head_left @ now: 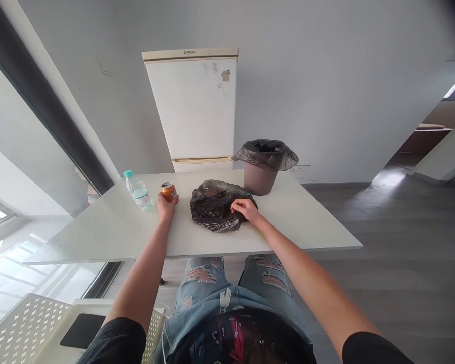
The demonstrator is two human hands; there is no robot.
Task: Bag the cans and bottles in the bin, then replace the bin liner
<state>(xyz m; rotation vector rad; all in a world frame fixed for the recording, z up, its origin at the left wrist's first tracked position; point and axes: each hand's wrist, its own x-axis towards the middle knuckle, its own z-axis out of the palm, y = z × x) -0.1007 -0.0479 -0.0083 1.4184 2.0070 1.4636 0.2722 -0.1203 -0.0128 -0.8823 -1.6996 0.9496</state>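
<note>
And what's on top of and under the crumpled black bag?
The right hand is over the right part of the black bag. The white table shows around it; the surface directly beneath is covered, so anything there can't be seen.

Wearer: black short sleeves [116, 341], dark shirt [197, 341] front, multicoloured print [237, 333] with red patch, faded blue jeans [202, 298], ripped thighs, pale frayed tuft [225, 298], left hand [167, 206] and right hand [247, 209] bare.
</note>
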